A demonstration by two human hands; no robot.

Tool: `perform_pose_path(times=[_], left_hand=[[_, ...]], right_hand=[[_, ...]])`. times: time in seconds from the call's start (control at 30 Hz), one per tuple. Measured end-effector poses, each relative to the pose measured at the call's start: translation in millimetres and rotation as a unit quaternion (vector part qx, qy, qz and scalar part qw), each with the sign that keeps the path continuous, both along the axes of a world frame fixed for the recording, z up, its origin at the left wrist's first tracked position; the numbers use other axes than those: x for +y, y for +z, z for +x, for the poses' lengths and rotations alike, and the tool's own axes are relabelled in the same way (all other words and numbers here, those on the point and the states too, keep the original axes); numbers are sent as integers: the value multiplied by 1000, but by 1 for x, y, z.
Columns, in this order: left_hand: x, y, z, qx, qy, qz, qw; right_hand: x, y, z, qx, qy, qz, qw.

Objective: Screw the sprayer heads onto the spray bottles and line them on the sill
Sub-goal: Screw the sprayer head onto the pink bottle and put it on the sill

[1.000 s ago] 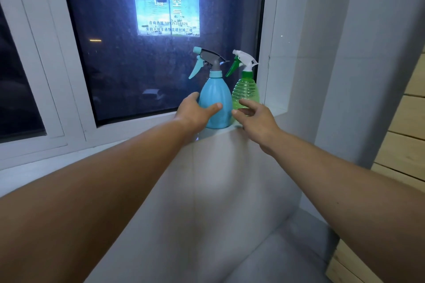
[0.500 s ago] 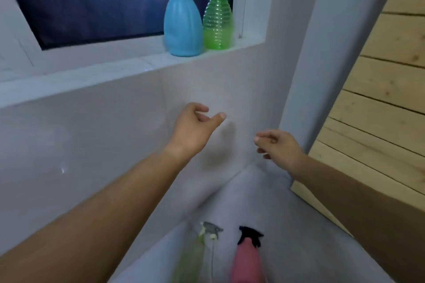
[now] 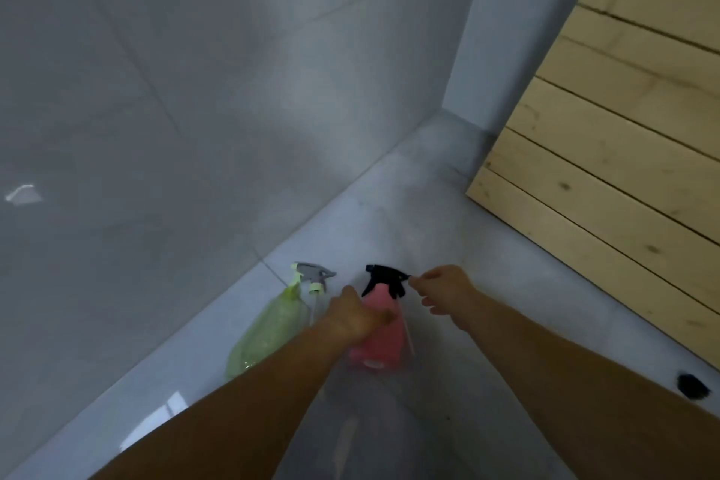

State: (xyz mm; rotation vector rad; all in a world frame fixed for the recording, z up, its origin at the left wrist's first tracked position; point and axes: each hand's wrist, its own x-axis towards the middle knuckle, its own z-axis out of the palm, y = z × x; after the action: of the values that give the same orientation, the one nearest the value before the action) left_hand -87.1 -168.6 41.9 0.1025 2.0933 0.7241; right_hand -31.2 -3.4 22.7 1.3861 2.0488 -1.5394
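A pink spray bottle (image 3: 380, 343) lies on the grey floor with a black sprayer head (image 3: 383, 279) at its neck. My left hand (image 3: 356, 314) closes over the bottle's shoulder, just below the neck. My right hand (image 3: 444, 290) pinches the far tip of the black sprayer head. To the left, a yellow-green bottle (image 3: 269, 327) lies against the foot of the wall, with a grey sprayer head (image 3: 315, 275) at its top end. Whether either head is threaded on I cannot tell. The sill is out of view.
A glossy grey tiled wall (image 3: 175, 109) fills the left and top. A pale wooden plank panel (image 3: 623, 129) stands at the right. A small black object (image 3: 691, 386) sits on the floor (image 3: 467, 238) near the right edge.
The view dropped from the sill with the blue and green bottles to the floor. Both hands came down from there and closed on the pink bottle and its black head.
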Motion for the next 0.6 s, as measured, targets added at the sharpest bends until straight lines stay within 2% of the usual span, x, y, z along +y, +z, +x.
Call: perform_pose_path(times=[0.13, 0.27, 0.47, 0.6], left_hand=[[11, -31, 2, -18, -22, -37, 999], [13, -47, 2, -29, -13, -35, 999], [3, -53, 0, -45, 5, 3, 999], [-7, -50, -3, -65, 32, 32, 997]], right_hand=[[-5, -35, -15, -27, -36, -15, 999], [-7, -61, -30, -35, -65, -24, 997], [-8, -69, -40, -38, -72, -28, 996], [-6, -62, -38, -11, -87, -84, 993]])
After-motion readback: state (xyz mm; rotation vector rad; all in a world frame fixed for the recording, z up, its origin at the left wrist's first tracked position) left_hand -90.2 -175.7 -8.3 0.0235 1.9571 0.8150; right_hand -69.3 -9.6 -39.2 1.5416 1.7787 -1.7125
